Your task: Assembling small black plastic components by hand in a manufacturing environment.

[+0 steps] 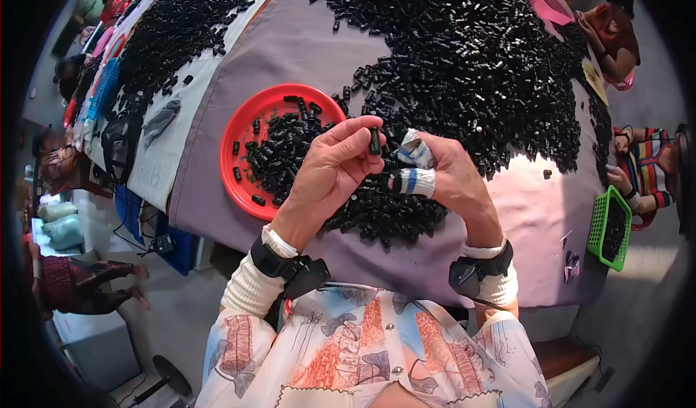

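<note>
Hands up over the table: your left hand [330, 165] pinches one black part [375, 141], your taped right hand [442, 172] touching it, grip unclear. Left of them, a red tray [246, 129] part-filled; beyond, the big pile [471, 60] remains.

Sorting workshop: long table [304, 45] heaped with black parts [471, 60], seated workers around.

Black part [375, 141]: small, short cylinder, upright, pinched at fingertip height above the table.
Position: over the near edge of the black parts pile [464, 60], just right of the red bowl [243, 129].
</note>
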Demonstrator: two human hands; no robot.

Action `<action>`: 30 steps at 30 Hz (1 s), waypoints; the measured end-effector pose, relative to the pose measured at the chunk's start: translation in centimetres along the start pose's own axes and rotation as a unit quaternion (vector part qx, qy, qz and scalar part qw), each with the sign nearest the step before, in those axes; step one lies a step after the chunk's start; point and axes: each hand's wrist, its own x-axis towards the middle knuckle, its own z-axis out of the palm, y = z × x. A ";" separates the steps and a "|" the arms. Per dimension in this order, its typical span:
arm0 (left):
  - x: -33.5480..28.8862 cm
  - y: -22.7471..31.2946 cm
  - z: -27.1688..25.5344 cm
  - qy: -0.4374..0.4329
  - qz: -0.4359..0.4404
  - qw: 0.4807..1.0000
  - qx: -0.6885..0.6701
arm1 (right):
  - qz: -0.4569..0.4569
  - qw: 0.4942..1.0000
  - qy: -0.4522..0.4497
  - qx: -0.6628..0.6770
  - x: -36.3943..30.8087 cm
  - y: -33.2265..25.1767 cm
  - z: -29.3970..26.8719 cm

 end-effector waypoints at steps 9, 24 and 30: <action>-1.0 0.8 1.4 -0.020 0.032 0.999 -0.035 | -0.037 0.996 -0.021 -0.080 1.2 -3.1 1.1; -1.2 1.3 1.6 -0.024 0.026 0.999 0.023 | -0.025 0.994 -0.035 -0.105 1.7 -3.2 0.9; -1.3 1.6 1.6 -0.032 0.019 0.997 0.063 | -0.026 0.993 -0.049 -0.103 1.8 -2.9 0.9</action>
